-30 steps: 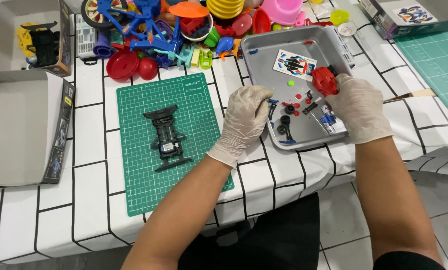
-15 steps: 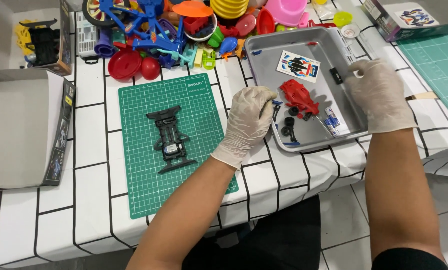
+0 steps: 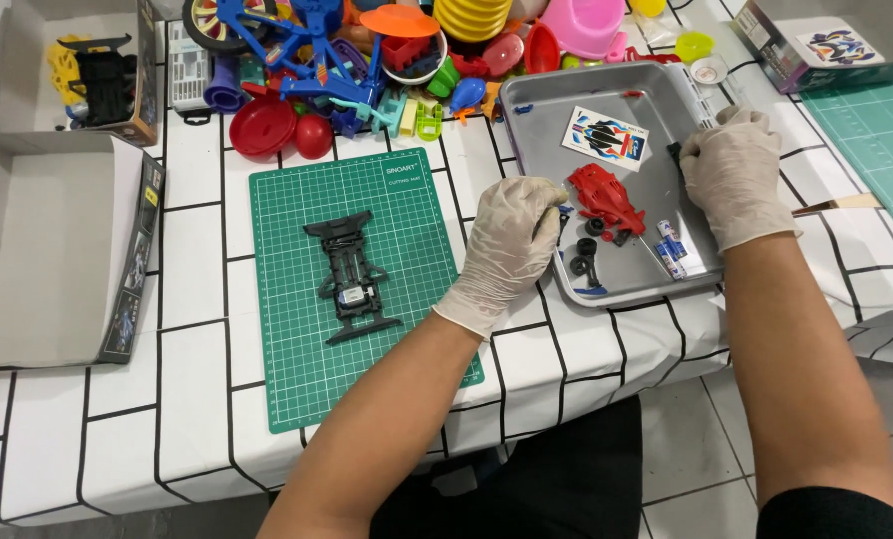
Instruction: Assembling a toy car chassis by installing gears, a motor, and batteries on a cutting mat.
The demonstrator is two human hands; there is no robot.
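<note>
the black chassis lies bare on the green mat; the red body shell and loose wheels remain in the metal tray. left hand fingers curl closed at the tray's edge, contents unclear; right hand pinches a small dark part.

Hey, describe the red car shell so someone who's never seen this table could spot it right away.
Find the grey metal tray on the white gridded tablecloth, right of the green cutting mat. The red car shell lies near its middle, between the two gloved hands, just below a sticker sheet. It is the only large red piece in the tray; the parts beside it are small and black or blue.
</note>
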